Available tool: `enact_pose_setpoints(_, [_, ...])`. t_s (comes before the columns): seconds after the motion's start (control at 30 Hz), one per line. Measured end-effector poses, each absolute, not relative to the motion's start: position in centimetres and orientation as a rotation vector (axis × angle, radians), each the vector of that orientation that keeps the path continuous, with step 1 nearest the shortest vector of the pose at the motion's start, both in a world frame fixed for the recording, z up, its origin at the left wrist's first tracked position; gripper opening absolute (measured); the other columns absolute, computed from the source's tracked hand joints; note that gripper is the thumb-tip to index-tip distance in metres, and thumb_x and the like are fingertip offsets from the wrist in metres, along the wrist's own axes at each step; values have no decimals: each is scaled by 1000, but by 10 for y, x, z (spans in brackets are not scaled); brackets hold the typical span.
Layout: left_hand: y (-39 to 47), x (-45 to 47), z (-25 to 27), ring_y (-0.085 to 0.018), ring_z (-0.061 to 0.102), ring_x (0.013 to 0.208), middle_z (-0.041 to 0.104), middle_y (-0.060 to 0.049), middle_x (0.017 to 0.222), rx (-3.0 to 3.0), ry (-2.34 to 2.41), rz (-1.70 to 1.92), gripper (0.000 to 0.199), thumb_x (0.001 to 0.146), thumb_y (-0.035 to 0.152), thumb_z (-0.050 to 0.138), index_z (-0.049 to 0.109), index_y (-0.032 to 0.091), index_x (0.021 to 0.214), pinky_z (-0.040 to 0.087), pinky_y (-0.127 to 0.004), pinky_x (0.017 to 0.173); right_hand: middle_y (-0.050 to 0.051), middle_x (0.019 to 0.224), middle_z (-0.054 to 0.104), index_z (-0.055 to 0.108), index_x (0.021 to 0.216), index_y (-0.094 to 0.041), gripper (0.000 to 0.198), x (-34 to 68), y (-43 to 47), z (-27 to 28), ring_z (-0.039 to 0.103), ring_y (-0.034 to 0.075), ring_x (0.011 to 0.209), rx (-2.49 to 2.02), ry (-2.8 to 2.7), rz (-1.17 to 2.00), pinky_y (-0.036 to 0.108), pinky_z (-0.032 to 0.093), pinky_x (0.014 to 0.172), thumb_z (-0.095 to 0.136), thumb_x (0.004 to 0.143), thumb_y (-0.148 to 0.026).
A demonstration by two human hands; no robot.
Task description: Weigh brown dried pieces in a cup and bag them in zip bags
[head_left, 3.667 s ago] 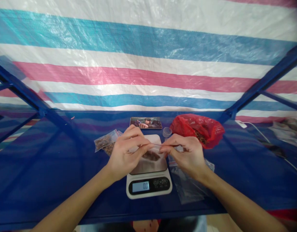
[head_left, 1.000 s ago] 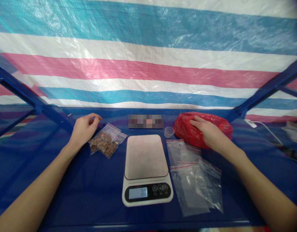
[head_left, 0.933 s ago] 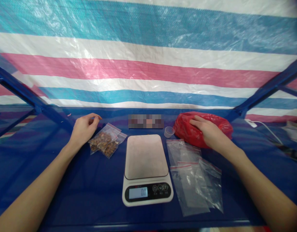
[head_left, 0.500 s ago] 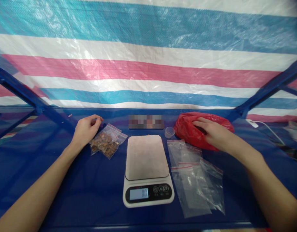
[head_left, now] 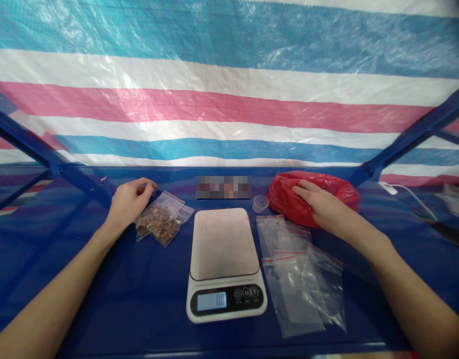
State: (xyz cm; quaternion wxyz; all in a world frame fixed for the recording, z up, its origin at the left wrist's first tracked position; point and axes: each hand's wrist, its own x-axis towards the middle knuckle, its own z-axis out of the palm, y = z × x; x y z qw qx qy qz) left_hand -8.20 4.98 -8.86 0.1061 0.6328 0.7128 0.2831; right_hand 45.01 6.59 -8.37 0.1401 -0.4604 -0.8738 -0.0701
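My left hand (head_left: 130, 199) rests on the blue table at the left, fingers loosely curled with a small gap inside and nothing visible in them. Just beside it lie small zip bags (head_left: 160, 224) filled with brown, nut-like pieces. At the right, my right hand (head_left: 319, 202) is on a red plastic bag (head_left: 349, 192), its fingers bent over the bag's near side; the thumb and the bag's contents are hidden. Between the hands stands a white kitchen scale (head_left: 225, 244), its pan bare and its display (head_left: 212, 300) reading 0.0.
Several flat, transparent zip bags (head_left: 296, 289) overlap right of the scale. A small clear cup (head_left: 260, 203) stands by the red bag. A blurred-out object (head_left: 224, 187) lies behind the scale. Blue frame bars (head_left: 397, 144) rise at both sides before a striped tarp (head_left: 222, 104).
My right hand has shifted slightly left on the red bag, its fingers lying closer against the plastic. The left hand keeps its pose. The whole view has drifted a little.
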Motion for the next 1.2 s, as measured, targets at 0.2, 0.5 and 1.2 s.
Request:
enact_pose_setpoints(0.2, [48, -84, -87, -28, 77, 81, 80, -7, 82, 1840, 2152, 848, 40, 93, 48, 48, 77, 20, 98, 50, -32, 73, 19, 148, 70, 75, 138, -15, 65, 448, 65, -78, 69, 35, 136, -1334, -2529, -134, 49, 60, 112, 50, 81, 2])
enact_pose_setpoints(0.5, [48, -82, -84, -29, 77, 88, 82, -11, 90, 1893, 2086, 759, 44, 93, 47, 48, 78, 16, 101, 53, -35, 80, 22, 150, 68, 66, 146, -10, 71, 433, 53, -76, 69, 36, 135, -1533, -2565, -280, 47, 62, 108, 42, 81, 7])
enact_pose_setpoints(1.2, [49, -83, -84, -24, 74, 85, 82, -6, 91, 1890, 2131, 704, 42, 92, 45, 48, 77, 17, 103, 50, -30, 82, 21, 132, 70, 73, 130, -14, 56, 425, 57, -81, 71, 37, 123, -1430, -2446, -101, 49, 64, 100, 45, 84, 1])
